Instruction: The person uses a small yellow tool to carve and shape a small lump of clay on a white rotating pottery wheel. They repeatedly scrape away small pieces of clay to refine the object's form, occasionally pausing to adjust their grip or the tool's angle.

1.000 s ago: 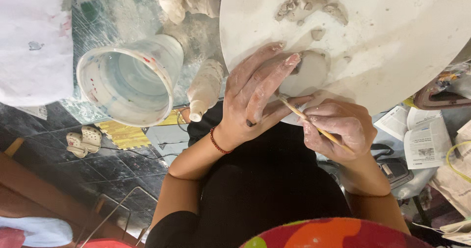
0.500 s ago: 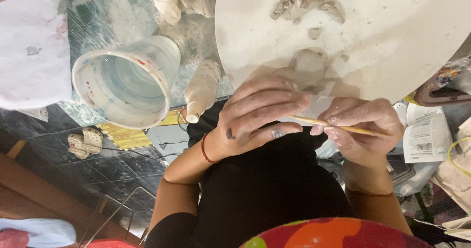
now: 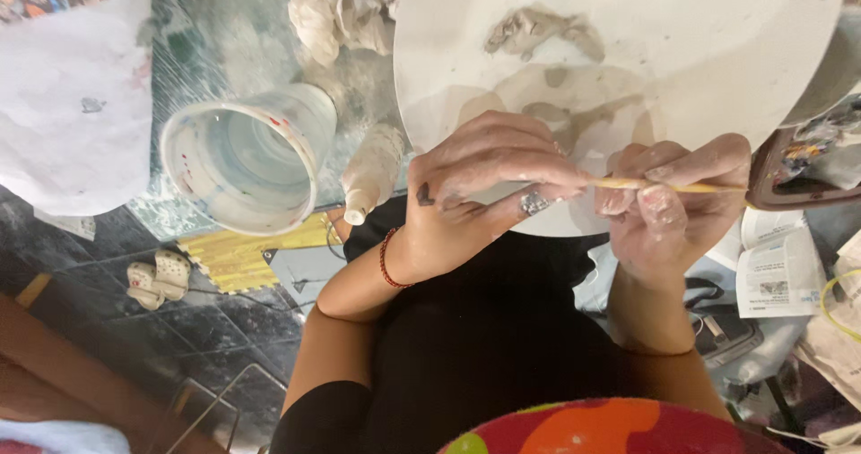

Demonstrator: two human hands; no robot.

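Both hands sit at the near rim of the round white board [image 3: 717, 68]: right hand [image 3: 668, 207] pinches a thin wooden stick [image 3: 691, 187], left hand [image 3: 484, 185] touches its tip, fingers curled; clay scraps [image 3: 538, 28] lie unshaped, smears wet.

round board [image 3: 717, 68]: matt, clay-smeared | stick [image 3: 682, 186]: wood | cup [image 3: 242, 158]: translucent plastic

The round board [image 3: 717, 50] is pale off-white, smeared with grey-brown clay [image 3: 538, 28], and the thin stick [image 3: 668, 186] is yellow. The bucket [image 3: 247, 158] is whitish with small red and blue flecks. A red cord bracelet [image 3: 386, 258] circles the wrist above black clothing [image 3: 484, 355].
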